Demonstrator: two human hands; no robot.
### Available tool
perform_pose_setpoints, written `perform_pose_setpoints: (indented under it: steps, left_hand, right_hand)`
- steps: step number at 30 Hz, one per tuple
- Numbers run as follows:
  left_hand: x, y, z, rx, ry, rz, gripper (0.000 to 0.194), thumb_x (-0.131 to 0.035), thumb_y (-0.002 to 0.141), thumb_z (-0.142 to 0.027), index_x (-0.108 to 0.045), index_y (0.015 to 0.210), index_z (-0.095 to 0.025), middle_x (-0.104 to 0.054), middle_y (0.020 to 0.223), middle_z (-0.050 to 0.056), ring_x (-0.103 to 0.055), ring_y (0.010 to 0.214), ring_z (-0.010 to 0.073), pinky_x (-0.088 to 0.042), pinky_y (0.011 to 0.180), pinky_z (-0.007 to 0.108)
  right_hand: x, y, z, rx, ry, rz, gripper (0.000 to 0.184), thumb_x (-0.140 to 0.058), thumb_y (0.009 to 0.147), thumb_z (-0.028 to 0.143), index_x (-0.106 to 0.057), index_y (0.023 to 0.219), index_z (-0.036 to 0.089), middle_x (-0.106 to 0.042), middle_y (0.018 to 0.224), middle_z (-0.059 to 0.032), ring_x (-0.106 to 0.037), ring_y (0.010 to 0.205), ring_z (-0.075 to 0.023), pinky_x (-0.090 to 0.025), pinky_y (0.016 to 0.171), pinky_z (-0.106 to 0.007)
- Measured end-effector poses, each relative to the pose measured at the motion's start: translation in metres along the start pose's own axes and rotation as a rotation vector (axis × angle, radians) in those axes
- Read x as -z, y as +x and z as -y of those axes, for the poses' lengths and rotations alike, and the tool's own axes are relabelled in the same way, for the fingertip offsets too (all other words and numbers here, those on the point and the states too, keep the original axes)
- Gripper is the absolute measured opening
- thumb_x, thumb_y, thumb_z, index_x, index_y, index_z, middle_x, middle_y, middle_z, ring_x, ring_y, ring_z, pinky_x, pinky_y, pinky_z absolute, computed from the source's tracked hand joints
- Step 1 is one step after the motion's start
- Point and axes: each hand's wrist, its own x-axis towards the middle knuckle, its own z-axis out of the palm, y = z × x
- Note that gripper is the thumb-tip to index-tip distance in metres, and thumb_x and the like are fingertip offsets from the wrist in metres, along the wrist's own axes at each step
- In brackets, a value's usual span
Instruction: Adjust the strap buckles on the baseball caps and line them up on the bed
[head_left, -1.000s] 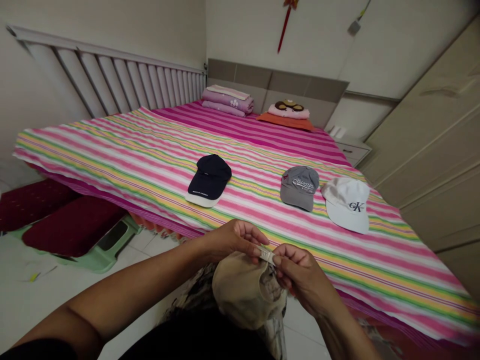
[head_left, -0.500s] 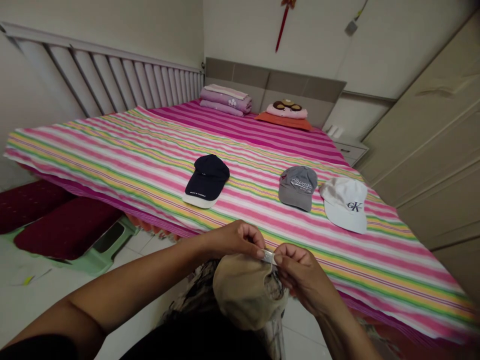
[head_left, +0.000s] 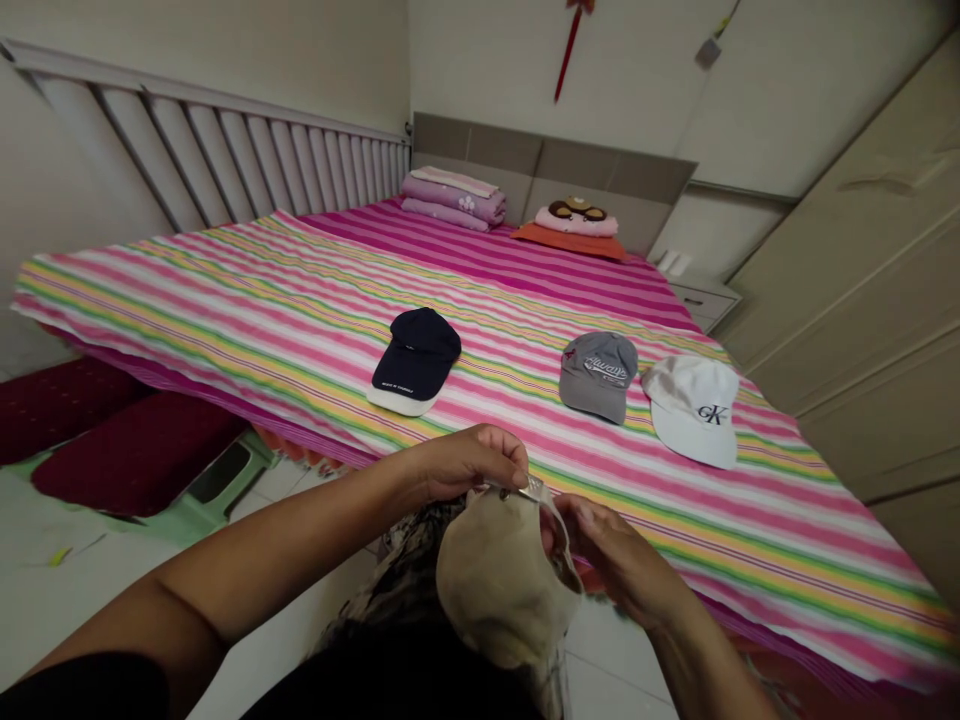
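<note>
A beige baseball cap (head_left: 491, 575) hangs close to my body, its back strap uppermost and its opening facing right. My left hand (head_left: 476, 462) is closed, thumb and fingers pinching the metal buckle (head_left: 534, 488) of the strap. At the right side of the opening my right hand (head_left: 619, 555) grips the strap and rim, with some fingers hidden inside the cap. On the bed ahead lie a navy cap (head_left: 424, 345) with a white brim edge, a grey cap (head_left: 600, 370) with lettering, and a white cap (head_left: 694, 405) marked CK.
The bed wears a striped sheet (head_left: 247, 320). Folded purple bedding (head_left: 454, 200) and a pink pillow (head_left: 574, 222) are by the headboard (head_left: 607, 175). Green stools (head_left: 202, 505) with dark red tops stand at the left; a wardrobe (head_left: 877, 270) is on the right.
My right hand has let go of the strap end by the buckle and slid down and right along the opening. The beige cap has turned slightly; my left hand keeps its pinch.
</note>
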Motion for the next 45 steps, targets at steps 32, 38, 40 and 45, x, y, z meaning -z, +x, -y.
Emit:
perform_pose_setpoints:
  steps: [32, 38, 40, 45]
  left_hand:
    - [0.003, 0.004, 0.019, 0.133, -0.234, -0.012, 0.03, -0.08, 0.047, -0.027, -0.058, 0.058, -0.01, -0.058, 0.051, -0.002, -0.053, 0.046, 0.0067, -0.04, 0.05, 0.019]
    - [-0.001, 0.004, 0.021, 0.124, -0.234, -0.029, 0.031, -0.08, 0.046, -0.027, -0.058, 0.058, -0.009, -0.058, 0.051, -0.001, -0.053, 0.047, 0.0068, -0.039, 0.05, 0.019]
    - [-0.001, 0.003, 0.021, 0.132, -0.23, -0.047, 0.032, -0.08, 0.045, -0.028, -0.058, 0.057, -0.009, -0.056, 0.049, -0.002, -0.051, 0.046, 0.0065, -0.038, 0.049, 0.019]
    - [-0.002, 0.001, 0.02, 0.141, -0.216, -0.058, 0.031, -0.08, 0.044, -0.026, -0.058, 0.057, -0.009, -0.054, 0.048, -0.003, -0.046, 0.043, 0.0043, -0.034, 0.044, 0.017]
  right_hand:
    - [-0.005, 0.009, 0.027, 0.094, -0.25, -0.091, 0.044, -0.07, 0.064, 0.037, -0.054, 0.102, 0.023, -0.056, 0.078, 0.0006, -0.046, 0.053, -0.0082, -0.034, 0.047, -0.02]
    - [-0.025, 0.016, 0.042, 0.271, -0.859, -0.195, 0.008, -0.06, 0.072, 0.025, -0.065, 0.076, 0.02, -0.066, 0.075, -0.0022, -0.057, 0.07, -0.0171, -0.041, 0.061, -0.026]
    - [-0.03, 0.014, 0.043, 0.298, -0.963, -0.21, 0.006, -0.059, 0.072, 0.022, -0.064, 0.073, 0.02, -0.066, 0.07, -0.0008, -0.057, 0.063, -0.0159, -0.04, 0.057, -0.026]
    - [-0.032, 0.009, 0.046, 0.291, -1.006, -0.181, 0.006, -0.055, 0.073, 0.021, -0.061, 0.07, 0.02, -0.061, 0.061, 0.0013, -0.051, 0.054, -0.0129, -0.035, 0.049, -0.023]
